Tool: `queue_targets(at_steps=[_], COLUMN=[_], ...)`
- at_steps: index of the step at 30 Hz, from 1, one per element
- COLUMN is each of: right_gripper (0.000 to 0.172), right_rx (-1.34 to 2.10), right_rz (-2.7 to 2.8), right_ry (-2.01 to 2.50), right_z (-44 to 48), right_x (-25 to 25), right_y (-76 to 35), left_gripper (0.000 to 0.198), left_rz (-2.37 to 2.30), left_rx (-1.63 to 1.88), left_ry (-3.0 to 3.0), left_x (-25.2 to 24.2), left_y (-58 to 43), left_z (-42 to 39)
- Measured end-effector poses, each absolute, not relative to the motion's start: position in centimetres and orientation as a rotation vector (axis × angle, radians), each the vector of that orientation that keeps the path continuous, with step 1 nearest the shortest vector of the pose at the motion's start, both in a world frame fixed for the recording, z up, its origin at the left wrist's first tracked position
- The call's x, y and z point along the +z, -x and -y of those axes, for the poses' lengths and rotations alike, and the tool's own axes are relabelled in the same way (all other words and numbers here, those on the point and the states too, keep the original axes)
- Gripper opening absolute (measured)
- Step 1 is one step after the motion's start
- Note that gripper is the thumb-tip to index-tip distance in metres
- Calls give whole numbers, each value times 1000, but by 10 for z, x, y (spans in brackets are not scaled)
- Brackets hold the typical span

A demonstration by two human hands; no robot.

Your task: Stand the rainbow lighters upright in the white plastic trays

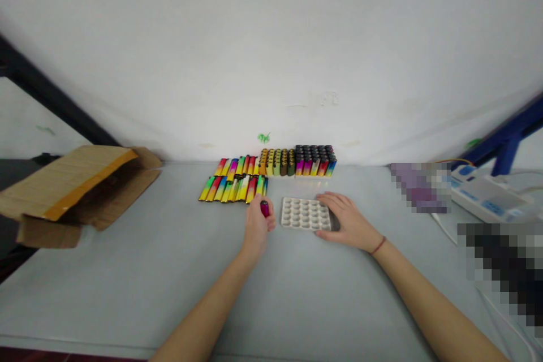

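Observation:
My left hand [257, 226] is shut on a magenta lighter [264, 208], whose top end sticks out above my fingers. My right hand [348, 220] grips the right end of a white dimpled tray [305, 214], fingers over its upper edge and thumb at its lower corner. A dark grey object [334, 220] shows under the tray's right edge, partly hidden by that hand. Beyond the tray lie rows of rainbow-coloured lighters [233, 188], close to my left hand. Further rows of lighters with black and gold tops [297, 161] stand against the wall.
A torn cardboard parcel with orange tape [74, 195] lies at the table's left edge. A white device with blue labels [487, 195] and pixelated objects [419, 186] sit at the right. A white wall rises behind the grey table [139, 288].

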State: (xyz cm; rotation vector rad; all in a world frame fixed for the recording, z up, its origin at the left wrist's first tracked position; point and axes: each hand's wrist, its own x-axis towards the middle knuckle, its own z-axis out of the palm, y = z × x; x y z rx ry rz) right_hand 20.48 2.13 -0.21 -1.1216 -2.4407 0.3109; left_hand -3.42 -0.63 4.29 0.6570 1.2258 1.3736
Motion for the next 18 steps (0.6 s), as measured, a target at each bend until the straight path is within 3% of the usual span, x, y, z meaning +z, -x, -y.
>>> queue_targets(at_steps=[10, 18], right_gripper=[71, 73], right_rx=[317, 308], right_rz=[2437, 2434], right_ry=[1111, 1114], right_z=[-22, -22], right_x=[-4, -4], right_y=[-205, -206], left_gripper=[36, 46], left_rz=[-1158, -1011], left_rx=[1345, 1338], left_ry=[-680, -684], left_x=[48, 41], left_y=[35, 36], left_z=[8, -1])
